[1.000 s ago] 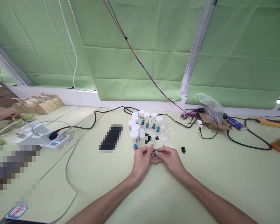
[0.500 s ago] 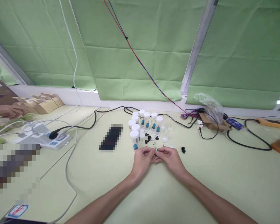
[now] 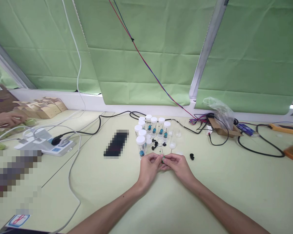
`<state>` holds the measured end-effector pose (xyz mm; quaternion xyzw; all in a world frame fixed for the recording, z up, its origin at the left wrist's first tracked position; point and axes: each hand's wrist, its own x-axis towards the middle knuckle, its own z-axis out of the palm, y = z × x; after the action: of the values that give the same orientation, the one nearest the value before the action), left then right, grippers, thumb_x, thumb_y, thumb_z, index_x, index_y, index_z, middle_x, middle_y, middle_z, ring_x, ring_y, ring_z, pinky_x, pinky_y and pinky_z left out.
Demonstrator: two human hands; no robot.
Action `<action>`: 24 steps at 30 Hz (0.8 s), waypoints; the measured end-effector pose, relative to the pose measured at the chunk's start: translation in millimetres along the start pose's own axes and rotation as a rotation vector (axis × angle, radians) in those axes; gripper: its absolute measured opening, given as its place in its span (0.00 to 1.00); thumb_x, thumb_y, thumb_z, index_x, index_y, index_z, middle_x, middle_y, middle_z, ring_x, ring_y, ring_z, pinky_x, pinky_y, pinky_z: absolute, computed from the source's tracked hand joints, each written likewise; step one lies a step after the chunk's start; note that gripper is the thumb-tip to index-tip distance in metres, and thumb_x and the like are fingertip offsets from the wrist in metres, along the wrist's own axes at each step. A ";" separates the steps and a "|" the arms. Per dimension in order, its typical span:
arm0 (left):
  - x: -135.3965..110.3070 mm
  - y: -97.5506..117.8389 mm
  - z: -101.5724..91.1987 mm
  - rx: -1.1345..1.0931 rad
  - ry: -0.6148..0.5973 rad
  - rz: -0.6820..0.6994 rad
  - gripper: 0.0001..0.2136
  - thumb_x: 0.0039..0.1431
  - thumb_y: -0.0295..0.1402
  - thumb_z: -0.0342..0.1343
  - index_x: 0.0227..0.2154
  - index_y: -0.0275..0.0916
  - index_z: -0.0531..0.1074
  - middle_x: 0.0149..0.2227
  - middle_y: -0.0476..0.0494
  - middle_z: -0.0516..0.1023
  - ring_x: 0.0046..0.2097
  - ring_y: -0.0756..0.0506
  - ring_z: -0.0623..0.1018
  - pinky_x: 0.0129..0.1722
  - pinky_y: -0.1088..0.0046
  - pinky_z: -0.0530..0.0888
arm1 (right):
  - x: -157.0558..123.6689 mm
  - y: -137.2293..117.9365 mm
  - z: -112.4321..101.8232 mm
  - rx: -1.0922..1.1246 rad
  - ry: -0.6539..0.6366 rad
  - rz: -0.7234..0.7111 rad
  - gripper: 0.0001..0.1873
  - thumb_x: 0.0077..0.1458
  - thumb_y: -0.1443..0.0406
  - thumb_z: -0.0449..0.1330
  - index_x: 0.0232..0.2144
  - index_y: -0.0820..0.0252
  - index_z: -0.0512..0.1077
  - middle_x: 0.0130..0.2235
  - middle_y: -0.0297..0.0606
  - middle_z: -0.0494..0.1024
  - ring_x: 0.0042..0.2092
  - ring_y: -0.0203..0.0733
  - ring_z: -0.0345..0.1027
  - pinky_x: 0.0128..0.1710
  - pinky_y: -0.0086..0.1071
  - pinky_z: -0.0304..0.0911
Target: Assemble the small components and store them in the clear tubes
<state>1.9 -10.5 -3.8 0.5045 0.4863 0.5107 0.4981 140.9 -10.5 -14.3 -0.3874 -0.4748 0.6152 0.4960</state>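
Observation:
My left hand [image 3: 150, 165] and my right hand [image 3: 177, 165] meet over the table, fingertips pinched together on a small green part [image 3: 163, 158]. Thin wires or pins stick up from it; fingers hide most of its shape. Just beyond my hands stand several clear tubes with white caps [image 3: 141, 140], with teal pieces [image 3: 142, 153] inside. Small black parts [image 3: 156, 144] lie between the tubes and my hands. To the right are a clear tube [image 3: 172, 139] on a white cap and another little black part [image 3: 191, 156].
A power strip [image 3: 60, 148] with plugs and white cables lies at left, near another person's hand [image 3: 13, 119] and cardboard boxes [image 3: 42, 107]. A blurred dark rectangle [image 3: 116, 144] lies left of the tubes. At right are an open carton [image 3: 222, 130], a plastic bag [image 3: 219, 109] and black cables [image 3: 261, 152].
Both hands stay in place; the green part between the fingertips has shifted or turned slightly. At far left the other person's hand has moved a little left and down.

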 end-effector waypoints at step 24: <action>-1.1 14.3 -0.3 -0.114 -0.133 -0.171 0.19 0.48 0.48 0.62 0.26 0.32 0.76 0.17 0.54 0.63 0.20 0.55 0.57 0.20 0.77 0.54 | -1.4 3.4 -4.0 -0.001 -0.021 -0.020 0.24 0.49 0.56 0.66 0.46 0.64 0.72 0.34 0.41 0.81 0.32 0.46 0.78 0.39 0.41 0.73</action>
<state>1.3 -12.1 10.5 0.4649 0.4636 0.4588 0.5987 144.2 -11.2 -18.6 -0.3761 -0.4843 0.6140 0.4970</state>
